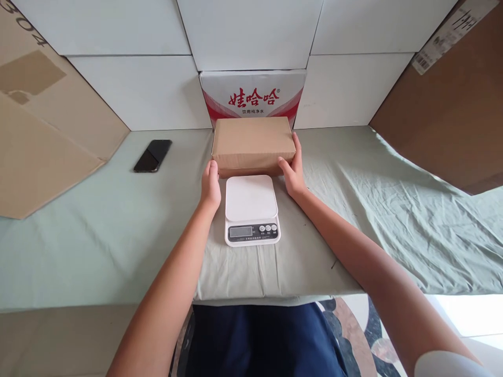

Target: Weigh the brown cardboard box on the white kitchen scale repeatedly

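A closed brown cardboard box (pixel 253 139) sits behind the white kitchen scale (pixel 251 199), held at both ends. My left hand (pixel 211 186) grips the box's near left corner, its thumb up along the side and the other fingers hidden. On the opposite end, my right hand (pixel 294 170) is wrapped round the right side, thumb on the front face and fingers along the end. Nothing rests on the scale's platform. Its display looks blank, with several round buttons beside it. Whether the box touches the table cannot be made out.
A black phone (pixel 153 156) lies on the green cloth (pixel 157 225) at the left. Large cardboard sheets (pixel 51 115) stand left and right (pixel 451 104). Behind the box are a white and red printed carton (pixel 253 94) and a white tiled wall (pixel 133 89).
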A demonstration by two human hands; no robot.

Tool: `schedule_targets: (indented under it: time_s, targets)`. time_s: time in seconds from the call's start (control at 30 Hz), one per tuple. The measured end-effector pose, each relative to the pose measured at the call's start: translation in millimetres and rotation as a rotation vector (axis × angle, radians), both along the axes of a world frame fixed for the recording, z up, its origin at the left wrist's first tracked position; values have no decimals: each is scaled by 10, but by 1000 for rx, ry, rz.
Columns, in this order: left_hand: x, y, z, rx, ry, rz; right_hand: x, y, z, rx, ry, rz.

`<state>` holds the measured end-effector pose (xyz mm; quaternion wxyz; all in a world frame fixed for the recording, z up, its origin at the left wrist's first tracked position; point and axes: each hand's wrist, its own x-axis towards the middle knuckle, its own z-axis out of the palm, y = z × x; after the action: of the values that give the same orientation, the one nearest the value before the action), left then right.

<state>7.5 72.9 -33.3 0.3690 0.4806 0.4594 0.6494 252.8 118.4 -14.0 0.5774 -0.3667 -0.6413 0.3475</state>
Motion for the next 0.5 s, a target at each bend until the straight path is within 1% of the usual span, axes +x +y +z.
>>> schedule_targets:
  time_s: [0.1, 0.2, 0.27, 0.37, 0.43, 0.5]
  targets:
    - [23, -5, 11, -37, -50, 67, -16, 33, -37, -31, -6, 30]
    - [-86, 22, 24, -30, -25, 82, 37, 135, -116, -41, -10, 26]
    - [-267, 47, 35, -17, -4, 157, 160, 242, -188, -41, 21, -37]
    - [-599, 86, 45, -9, -32, 281, 440, 426, -293, -54, 92, -196]
    - [-762, 112, 34, -15, -57, 312, 614, 526, -344, -105, 133, -271]
    - [-835, 137, 5, -30, -55, 316, 722, 580, -372, -155, 163, -297]
